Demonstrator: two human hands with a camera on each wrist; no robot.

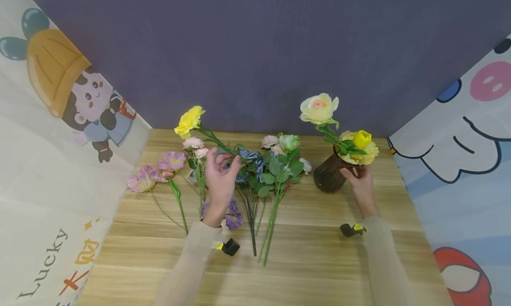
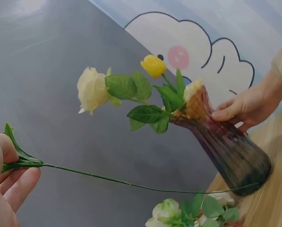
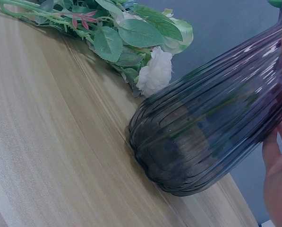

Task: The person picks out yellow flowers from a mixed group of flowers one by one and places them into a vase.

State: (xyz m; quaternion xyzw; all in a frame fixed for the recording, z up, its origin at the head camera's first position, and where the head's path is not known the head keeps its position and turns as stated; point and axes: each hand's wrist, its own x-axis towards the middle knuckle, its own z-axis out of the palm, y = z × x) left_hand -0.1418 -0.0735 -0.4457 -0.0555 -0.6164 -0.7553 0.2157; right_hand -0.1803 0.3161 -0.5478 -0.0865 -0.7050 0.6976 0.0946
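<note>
A yellow artificial flower (image 1: pixel 189 122) is pinched by its green stem in my left hand (image 1: pixel 221 184), raised over the other flowers. In the left wrist view its thin stem (image 2: pixel 107 178) runs across towards the vase, and the bloom is out of sight. My right hand (image 1: pixel 362 190) grips the ribbed dark glass vase (image 1: pixel 329 175) near its neck, with the base on the table. Out of the vase's mouth rise a cream rose (image 1: pixel 319 109), a yellow tulip (image 1: pixel 362 139) and a wide pale-yellow bloom (image 1: pixel 370 153). Stems show faintly through the glass in the right wrist view.
Purple flowers (image 1: pixel 145 179) lie at the left of the wooden table (image 1: pixel 303 261). Mid-table are blue flowers (image 1: pixel 259 166), pink blooms (image 1: pixel 193 143), a pale green rose (image 1: pixel 288 143) and leafy stems. A dark wall (image 1: pixel 239 53) stands behind, with printed cartoon panels at both sides.
</note>
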